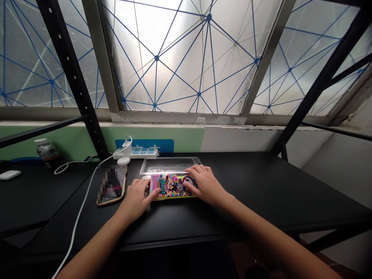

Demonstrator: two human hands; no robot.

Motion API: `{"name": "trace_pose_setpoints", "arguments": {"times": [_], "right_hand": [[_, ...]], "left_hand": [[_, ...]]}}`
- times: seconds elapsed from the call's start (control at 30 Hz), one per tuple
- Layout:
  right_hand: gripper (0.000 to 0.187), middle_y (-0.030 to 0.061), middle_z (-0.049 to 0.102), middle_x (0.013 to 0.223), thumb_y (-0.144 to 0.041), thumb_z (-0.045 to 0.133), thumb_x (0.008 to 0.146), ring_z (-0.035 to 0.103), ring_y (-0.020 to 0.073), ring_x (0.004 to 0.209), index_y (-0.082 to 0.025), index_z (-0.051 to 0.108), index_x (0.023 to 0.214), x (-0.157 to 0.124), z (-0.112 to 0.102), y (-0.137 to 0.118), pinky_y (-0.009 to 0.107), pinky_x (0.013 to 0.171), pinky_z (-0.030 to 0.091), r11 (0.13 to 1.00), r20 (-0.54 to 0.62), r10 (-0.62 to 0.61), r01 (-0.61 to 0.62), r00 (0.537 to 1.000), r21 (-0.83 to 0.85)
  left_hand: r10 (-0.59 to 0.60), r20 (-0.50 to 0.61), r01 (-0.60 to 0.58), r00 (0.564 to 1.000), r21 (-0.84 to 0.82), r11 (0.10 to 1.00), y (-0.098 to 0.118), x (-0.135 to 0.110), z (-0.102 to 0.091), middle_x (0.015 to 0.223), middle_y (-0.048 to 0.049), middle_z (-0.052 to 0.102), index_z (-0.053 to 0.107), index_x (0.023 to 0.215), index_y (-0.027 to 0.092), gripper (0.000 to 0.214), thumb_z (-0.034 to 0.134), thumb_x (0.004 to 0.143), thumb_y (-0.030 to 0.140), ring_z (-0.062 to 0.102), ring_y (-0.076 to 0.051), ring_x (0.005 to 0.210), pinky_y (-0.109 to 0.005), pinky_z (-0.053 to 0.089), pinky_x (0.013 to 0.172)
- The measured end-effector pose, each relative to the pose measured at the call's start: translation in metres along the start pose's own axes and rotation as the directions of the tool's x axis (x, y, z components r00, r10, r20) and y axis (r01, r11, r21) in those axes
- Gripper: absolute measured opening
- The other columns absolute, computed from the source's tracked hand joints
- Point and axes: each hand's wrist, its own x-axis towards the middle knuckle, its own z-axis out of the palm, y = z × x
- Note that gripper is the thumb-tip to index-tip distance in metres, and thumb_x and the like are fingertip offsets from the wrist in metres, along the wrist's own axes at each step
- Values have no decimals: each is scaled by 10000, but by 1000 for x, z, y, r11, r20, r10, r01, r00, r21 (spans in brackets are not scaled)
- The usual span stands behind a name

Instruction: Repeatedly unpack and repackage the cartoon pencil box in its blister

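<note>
A flat, brightly printed case point(171, 186) with cartoon graphics lies on the black table point(261, 186) in front of me. My left hand point(138, 197) rests at its left end, fingers curled and thumb pressing on the printed face. My right hand point(203, 184) lies over its right end, fingers spread flat across the top. Just behind it sits a clear plastic tray point(170, 164), apart from both hands.
A phone point(112, 186) lies left of the case with a white cable point(78, 221) running off the front edge. A white power strip point(136, 152) and charger stand at the back. A bottle point(48, 153) and white object point(8, 175) sit far left. Black shelf posts frame the window.
</note>
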Motion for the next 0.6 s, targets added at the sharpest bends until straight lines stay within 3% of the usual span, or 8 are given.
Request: {"name": "trace_pose_setpoints", "arguments": {"times": [0.1, 0.17, 0.27, 0.43, 0.6], "right_hand": [[354, 109, 649, 1124, -483, 528, 975, 550, 273, 1051, -198, 625, 1162, 10, 14, -14, 442, 941, 377, 999, 25, 21, -22, 999, 33], [337, 111, 650, 1077, -480, 520, 980, 559, 268, 1012, -191, 646, 1098, 17, 22, -18, 424, 896, 405, 999, 49, 32, -34, 998, 39], [286, 97, 650, 1017, -433, 513, 992, 563, 251, 951, -186, 654, 1029, 25, 30, -18, 388, 829, 434, 998, 80, 28, -31, 996, 45], [246, 112, 633, 1007, -374, 515, 995, 543, 261, 938, -163, 640, 995, 29, 35, -18, 391, 825, 451, 999, 115, 38, -42, 993, 30], [231, 122, 609, 984, -337, 481, 1005, 523, 272, 932, -157, 624, 981, 33, 38, -18, 423, 858, 450, 999, 117, 41, -43, 992, 21]], "left_hand": [[-7, 9, 7, 1000, 68, 998, 1, -1, 1, 1142, -110, 673, 668, 1073, 215, 483, 365, 983, 580, 542, -352, 1089, -496, 441, 881], [-15, 4, 15, 1000, 54, 998, 0, -2, 1, 1244, -118, 654, 651, 1180, 218, 501, 353, 989, 572, 532, -360, 1151, -512, 428, 918], [-9, 11, 10, 1000, -44, 999, -2, -3, 2, 1348, -140, 616, 541, 1379, 208, 584, 471, 943, 590, 533, -356, 1229, -502, 411, 987], [-46, 71, 57, 996, -168, 984, -7, -4, 2, 1355, -151, 623, 91, 1596, 195, 1160, 769, 728, 561, 534, -363, 1286, -465, 383, 1061], [-52, 109, 70, 993, -175, 982, -8, -4, 1, 1366, -129, 628, 20, 1597, 236, 1163, 770, 753, 512, 496, -343, 1340, -483, 342, 1104]]}}
